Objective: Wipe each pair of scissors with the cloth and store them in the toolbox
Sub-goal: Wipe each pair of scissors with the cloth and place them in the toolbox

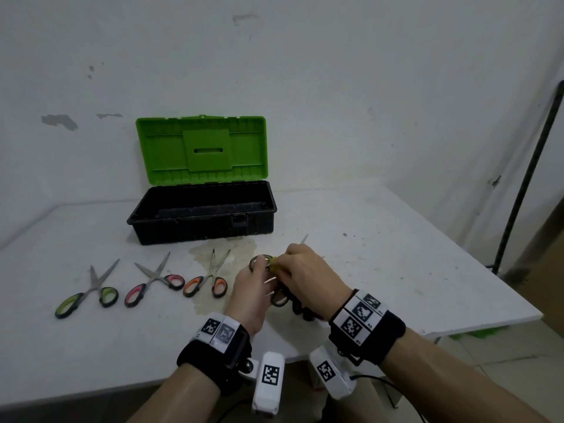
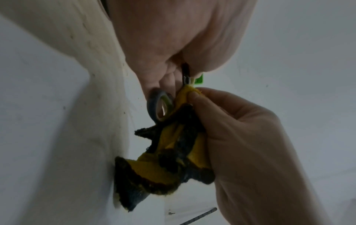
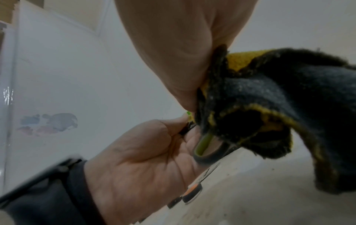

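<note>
Low over the table's middle, my left hand point(image 1: 258, 274) grips a pair of scissors point(image 1: 260, 261) by its grey handle rings with green lining point(image 2: 161, 106). A yellow-and-black cloth point(image 2: 173, 152) is pinched around the scissors near the pivot by my right hand point(image 1: 288, 264); the blades are mostly hidden and only their tip point(image 1: 304, 238) pokes out beyond the knuckles. The cloth point(image 3: 269, 99) hangs down in folds. The toolbox point(image 1: 201, 221) stands open behind, black base, green lid point(image 1: 201, 148) upright. Green-handled scissors point(image 1: 87, 290), pink-handled scissors point(image 1: 154, 283) and orange-handled scissors point(image 1: 207, 279) lie in a row to the left.
The white table has a yellowish stain point(image 1: 235, 248) in front of the toolbox. Its right edge point(image 1: 488, 325) and front edge are close to my wrists. A black pole point(image 1: 525, 178) leans at the far right by the wall.
</note>
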Available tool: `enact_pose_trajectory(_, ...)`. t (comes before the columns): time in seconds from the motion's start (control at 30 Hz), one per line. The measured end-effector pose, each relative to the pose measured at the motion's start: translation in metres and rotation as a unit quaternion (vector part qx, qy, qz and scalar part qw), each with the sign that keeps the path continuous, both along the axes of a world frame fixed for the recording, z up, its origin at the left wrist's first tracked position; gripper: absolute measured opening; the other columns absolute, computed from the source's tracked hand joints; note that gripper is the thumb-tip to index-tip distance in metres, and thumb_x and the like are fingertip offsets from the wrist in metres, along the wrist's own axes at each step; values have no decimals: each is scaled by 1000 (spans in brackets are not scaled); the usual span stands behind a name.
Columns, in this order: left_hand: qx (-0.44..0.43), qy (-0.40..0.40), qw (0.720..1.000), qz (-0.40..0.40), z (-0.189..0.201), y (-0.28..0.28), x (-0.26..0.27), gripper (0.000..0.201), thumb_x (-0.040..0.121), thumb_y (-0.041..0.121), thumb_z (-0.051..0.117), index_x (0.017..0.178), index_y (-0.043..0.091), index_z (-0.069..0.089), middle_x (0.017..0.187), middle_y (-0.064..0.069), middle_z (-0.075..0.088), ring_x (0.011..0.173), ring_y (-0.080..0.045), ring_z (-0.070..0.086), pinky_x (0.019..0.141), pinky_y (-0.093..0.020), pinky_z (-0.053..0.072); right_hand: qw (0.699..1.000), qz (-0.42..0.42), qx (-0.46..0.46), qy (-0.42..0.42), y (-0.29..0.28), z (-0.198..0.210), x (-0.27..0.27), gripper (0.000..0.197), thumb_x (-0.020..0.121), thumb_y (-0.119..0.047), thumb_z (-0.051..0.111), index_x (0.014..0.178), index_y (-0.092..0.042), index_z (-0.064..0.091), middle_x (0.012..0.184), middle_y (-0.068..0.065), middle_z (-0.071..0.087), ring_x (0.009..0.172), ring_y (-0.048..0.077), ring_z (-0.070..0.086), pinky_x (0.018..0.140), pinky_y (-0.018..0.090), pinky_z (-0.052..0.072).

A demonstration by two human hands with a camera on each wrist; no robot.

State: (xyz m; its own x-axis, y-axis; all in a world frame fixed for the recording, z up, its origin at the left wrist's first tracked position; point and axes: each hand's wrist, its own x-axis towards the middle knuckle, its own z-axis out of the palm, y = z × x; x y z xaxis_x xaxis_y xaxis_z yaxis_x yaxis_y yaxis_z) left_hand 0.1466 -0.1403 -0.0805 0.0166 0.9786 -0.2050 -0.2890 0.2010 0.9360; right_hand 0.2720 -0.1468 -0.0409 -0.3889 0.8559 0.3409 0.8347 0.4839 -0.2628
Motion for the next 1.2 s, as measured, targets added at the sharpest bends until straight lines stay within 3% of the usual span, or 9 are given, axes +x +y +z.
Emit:
enact_pose_trajectory(0.17,3,-8,1000,6,1,0,-3,33,108,35,40,112,10,62,106,-11,76,94,-24,76,84,-45,61,999,-31,-19,-10,4,6,10,24,94,-20,50,97,-10,72,90,8,59,88,24,58,77,37,49)
enact_pose_trajectory(0.33,4,8,1000,-11,0,-1,0,43,108,36,38,115,1,62,109,-23,72,93,-34,72,77,-47,58,1000,15,-24,-1,-4,8,-4,23,94,-17,50,102,-15,72,86,6,56,81,21,56,70,30,46)
enact_pose_trajectory(0.47,-2,-6,1000,2,-2,1,-5,37,108,35,40,117,6,61,108,-14,76,94,-27,76,79,-43,61,998,-39,-45,-20,2,9,7,26,95,-19,49,102,-10,72,95,9,60,91,25,59,78,35,49)
enact_pose_trajectory(0.67,-3,8,1000,-20,-1,-1,-1,38,108,34,38,111,4,62,107,-19,74,88,-28,74,70,-40,59,999,5,-50,4,-3,6,2,23,93,-18,52,100,-14,74,91,7,58,81,21,58,73,32,48)
enact_pose_trajectory(0.9,-2,-4,1000,-6,2,1,-8,34,108,36,39,115,9,58,103,-10,78,96,-28,75,85,-44,58,998,-29,-49,36,6,11,26,20,92,-22,55,98,-19,74,92,4,61,86,20,58,77,34,50)
enact_pose_trajectory(1.07,10,-3,1000,-2,6,3,-4,30,108,34,40,109,12,60,101,-9,75,84,-19,75,71,-36,60,999,-2,-34,13,-3,3,17,23,96,-23,52,98,-11,71,91,7,56,89,23,56,78,36,48)
enact_pose_trajectory(1.2,14,9,1000,-3,4,2,-7,29,109,33,39,109,13,59,100,-9,77,87,-22,76,70,-36,61,998,23,-61,5,-5,0,20,22,96,-24,53,97,-12,72,89,6,57,84,21,57,77,37,49)
